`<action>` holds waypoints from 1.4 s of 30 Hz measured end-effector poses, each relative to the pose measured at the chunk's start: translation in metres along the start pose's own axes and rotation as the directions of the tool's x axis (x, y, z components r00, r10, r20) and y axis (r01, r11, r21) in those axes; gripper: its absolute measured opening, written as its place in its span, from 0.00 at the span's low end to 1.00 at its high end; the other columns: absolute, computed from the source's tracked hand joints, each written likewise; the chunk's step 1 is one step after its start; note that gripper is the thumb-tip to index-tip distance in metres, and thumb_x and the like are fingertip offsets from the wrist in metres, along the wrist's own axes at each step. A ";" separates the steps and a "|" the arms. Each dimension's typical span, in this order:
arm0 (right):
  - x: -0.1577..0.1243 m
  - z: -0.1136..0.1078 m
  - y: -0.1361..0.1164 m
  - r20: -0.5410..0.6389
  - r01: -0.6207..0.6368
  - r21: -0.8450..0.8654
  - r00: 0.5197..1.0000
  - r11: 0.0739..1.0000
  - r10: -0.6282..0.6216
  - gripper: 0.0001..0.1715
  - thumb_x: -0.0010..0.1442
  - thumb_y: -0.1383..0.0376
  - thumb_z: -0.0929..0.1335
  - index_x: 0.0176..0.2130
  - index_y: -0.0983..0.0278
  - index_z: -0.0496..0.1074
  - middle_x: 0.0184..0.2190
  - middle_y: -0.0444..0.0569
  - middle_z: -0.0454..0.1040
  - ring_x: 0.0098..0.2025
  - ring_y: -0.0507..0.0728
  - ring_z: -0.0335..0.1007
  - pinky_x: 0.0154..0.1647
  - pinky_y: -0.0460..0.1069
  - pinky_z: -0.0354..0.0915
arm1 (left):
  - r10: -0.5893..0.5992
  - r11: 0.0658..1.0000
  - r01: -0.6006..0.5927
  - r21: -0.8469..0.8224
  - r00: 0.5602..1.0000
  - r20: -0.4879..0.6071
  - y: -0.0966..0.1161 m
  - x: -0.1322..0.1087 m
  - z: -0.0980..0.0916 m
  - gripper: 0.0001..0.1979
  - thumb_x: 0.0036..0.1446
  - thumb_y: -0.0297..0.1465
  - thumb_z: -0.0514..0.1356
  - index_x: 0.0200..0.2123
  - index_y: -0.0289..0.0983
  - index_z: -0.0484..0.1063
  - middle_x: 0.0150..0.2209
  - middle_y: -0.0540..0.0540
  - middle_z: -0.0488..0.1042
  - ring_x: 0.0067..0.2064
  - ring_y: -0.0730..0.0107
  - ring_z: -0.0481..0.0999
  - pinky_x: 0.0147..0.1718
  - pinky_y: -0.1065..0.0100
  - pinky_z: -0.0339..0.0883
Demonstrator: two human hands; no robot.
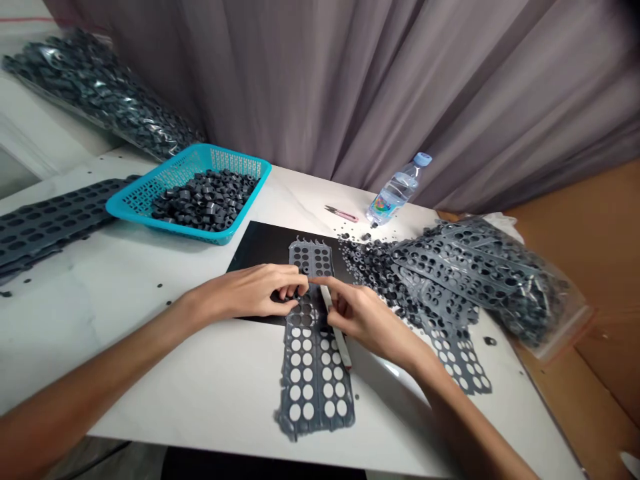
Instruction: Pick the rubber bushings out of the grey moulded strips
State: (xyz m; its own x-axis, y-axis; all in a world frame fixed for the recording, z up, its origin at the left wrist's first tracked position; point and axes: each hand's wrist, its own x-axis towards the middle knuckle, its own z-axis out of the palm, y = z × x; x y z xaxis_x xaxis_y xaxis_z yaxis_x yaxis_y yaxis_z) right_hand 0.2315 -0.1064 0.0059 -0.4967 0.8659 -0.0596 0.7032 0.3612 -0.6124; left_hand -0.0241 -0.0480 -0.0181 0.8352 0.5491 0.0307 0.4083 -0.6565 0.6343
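A grey rubber sheet point(313, 360) full of round holes lies lengthwise in front of me, partly on a black mat point(265, 250). My left hand point(255, 293) rests on the sheet's left edge with its fingers curled and pinched at a hole. My right hand point(363, 317) holds a thin white tool point(336, 328) along the sheet's right edge, index finger stretched toward the left fingertips. The far end of the sheet still has dark rings in its holes.
A teal basket point(150, 200) of dark rings stands at the back left. Stacked grey sheets point(40, 223) lie left. A pile of loose rings point(373, 263), punched sheets point(450, 267), a bag, a water bottle point(397, 190) and small snips point(343, 213) sit right.
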 end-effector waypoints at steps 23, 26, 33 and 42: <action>-0.001 0.043 0.011 -0.177 -0.026 0.627 0.968 0.778 0.176 0.05 0.68 0.63 0.67 0.42 0.62 0.71 0.29 0.44 0.77 0.24 0.52 0.75 0.25 0.46 0.70 | 0.029 0.994 -0.047 -0.099 0.983 -0.181 -0.009 -0.004 0.008 0.09 0.65 0.31 0.61 0.45 0.39 0.79 0.41 0.46 0.79 0.39 0.67 0.78 0.39 0.68 0.71; 0.002 0.049 0.013 -0.123 -0.033 0.683 0.980 0.730 0.159 0.05 0.66 0.63 0.68 0.40 0.62 0.70 0.29 0.44 0.77 0.22 0.51 0.74 0.23 0.45 0.70 | 0.025 0.995 -0.043 -0.092 0.983 -0.184 -0.011 -0.005 0.008 0.08 0.65 0.30 0.61 0.45 0.39 0.80 0.42 0.47 0.79 0.40 0.67 0.79 0.40 0.68 0.72; 0.005 0.047 0.011 -0.056 -0.057 0.721 0.989 0.690 0.140 0.11 0.69 0.58 0.68 0.46 0.63 0.71 0.29 0.44 0.77 0.23 0.52 0.74 0.21 0.44 0.69 | 0.027 0.996 -0.042 -0.081 0.983 -0.184 -0.011 -0.004 0.009 0.07 0.66 0.32 0.62 0.44 0.39 0.80 0.42 0.46 0.79 0.40 0.67 0.79 0.41 0.67 0.71; 0.008 0.051 0.018 -0.088 -0.021 0.806 0.984 0.592 0.155 0.08 0.65 0.62 0.72 0.39 0.65 0.72 0.30 0.46 0.78 0.27 0.54 0.77 0.30 0.48 0.76 | 0.030 0.996 -0.047 -0.079 0.978 -0.206 -0.012 -0.003 0.011 0.07 0.68 0.33 0.62 0.41 0.38 0.80 0.40 0.47 0.79 0.39 0.67 0.78 0.40 0.66 0.69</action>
State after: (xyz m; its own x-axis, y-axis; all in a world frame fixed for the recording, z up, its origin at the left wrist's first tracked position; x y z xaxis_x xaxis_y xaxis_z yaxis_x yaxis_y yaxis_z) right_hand 0.2144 -0.1101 -0.0460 -0.3351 0.9385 -0.0835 0.0164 -0.0829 -0.9964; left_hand -0.0277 -0.0474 -0.0343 0.7530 0.6242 0.2083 0.3380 -0.6385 0.6914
